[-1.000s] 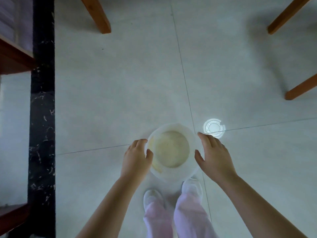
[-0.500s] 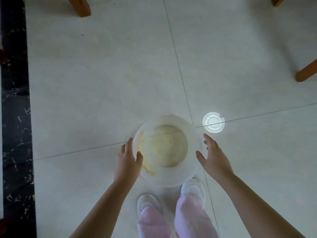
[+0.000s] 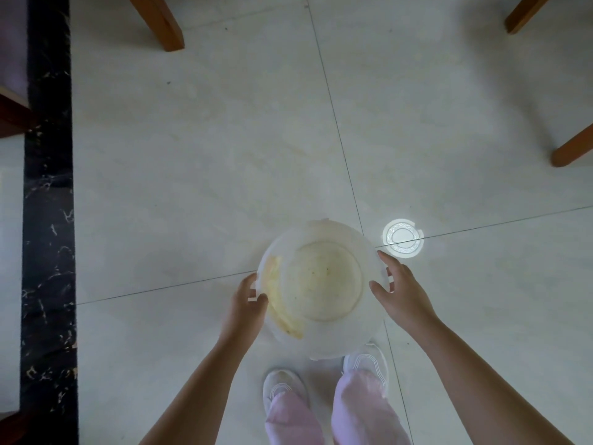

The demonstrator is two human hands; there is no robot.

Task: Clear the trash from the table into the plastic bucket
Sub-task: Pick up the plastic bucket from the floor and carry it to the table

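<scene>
A white translucent plastic bucket (image 3: 324,346) is seen from above over the tiled floor, just in front of my feet. Its inside is stained yellowish and holds no visible trash. My left hand (image 3: 245,305) grips the bucket's left rim, thumb hooked over the edge. My right hand (image 3: 402,293) presses against the right side, fingers spread along the wall and thumb at the rim. No table or trash is in view.
A bright round white disc (image 3: 402,236) lies on the floor just right of the bucket. Wooden furniture legs stand at top left (image 3: 160,24), top right (image 3: 526,14) and right (image 3: 571,149). A black marble strip (image 3: 48,220) runs along the left. My white shoes (image 3: 282,390) are below the bucket.
The bucket looks larger and nearer than a second ago, raised between both hands. My left thumb has hooked over its rim. The view has shifted slightly.
</scene>
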